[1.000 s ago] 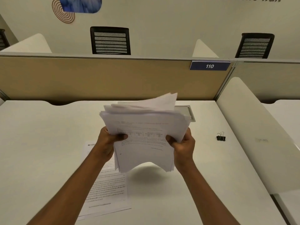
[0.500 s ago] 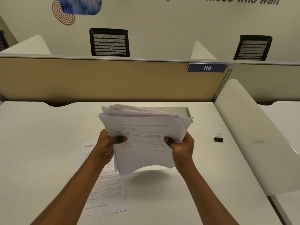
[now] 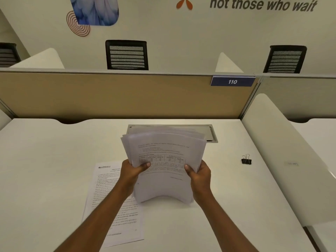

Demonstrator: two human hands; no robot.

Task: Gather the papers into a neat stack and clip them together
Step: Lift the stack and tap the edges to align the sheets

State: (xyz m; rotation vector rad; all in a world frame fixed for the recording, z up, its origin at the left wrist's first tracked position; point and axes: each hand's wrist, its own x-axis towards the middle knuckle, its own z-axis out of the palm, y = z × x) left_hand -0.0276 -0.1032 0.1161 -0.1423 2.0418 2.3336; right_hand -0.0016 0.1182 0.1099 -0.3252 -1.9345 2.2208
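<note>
The left grip (image 3: 133, 171) and right grip (image 3: 200, 174) are clamping opposite sides of the paper stack (image 3: 163, 148), standing it on end over the worktop (image 3: 45, 160) (probably to square it), while the clip (image 3: 246, 160) is lying well right of the right grip.

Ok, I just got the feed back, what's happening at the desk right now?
A person holds a stack of papers upright in both hands, the left hand at its left edge and the right hand at its right. The top edges are uneven, so it is not squared yet. One printed sheet lies flat on the desk under the left forearm, outside the stack. The black binder clip sits on the desk to the right, untouched.
</note>
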